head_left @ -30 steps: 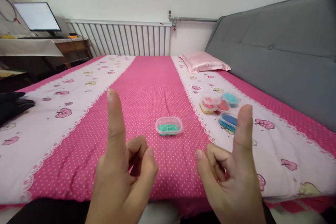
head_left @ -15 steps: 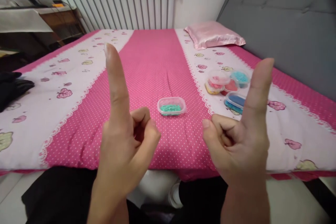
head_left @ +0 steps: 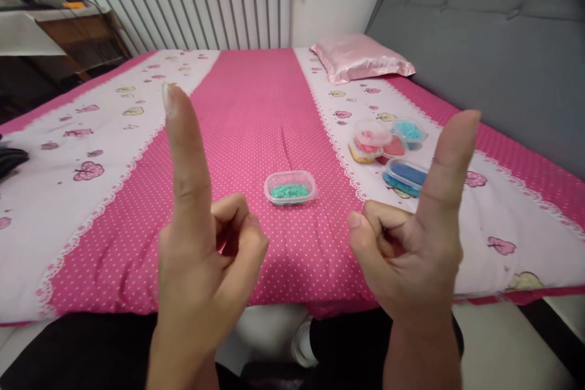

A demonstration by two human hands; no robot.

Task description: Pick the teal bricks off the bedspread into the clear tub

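Note:
My left hand (head_left: 196,256) is raised above the near part of the bed, index finger pointing straight up. Its other fingers curl in against the thumb, with nothing in them. In the same pose, my right hand (head_left: 414,262) is held up on the right, index finger up and tilted slightly right, also holding nothing. Between the hands and beyond them, a small clear plastic container (head_left: 298,178) stands on the pink dotted strip. Green pieces (head_left: 289,192) cover its bottom, and I see no lid on it. Neither hand touches the container.
Behind my right hand are several small tubs: a blue one (head_left: 406,173), a light-blue one (head_left: 409,132), a red one (head_left: 395,146) and a pink one (head_left: 372,134) stacked over yellow. A pink pillow (head_left: 363,58) lies by the grey headboard (head_left: 484,42). A radiator (head_left: 183,9) stands behind the bed.
My view has turned slightly, so the bed, container and tubs appear a little further left. My left hand appears further left and slightly lower. Both hands keep their pose.

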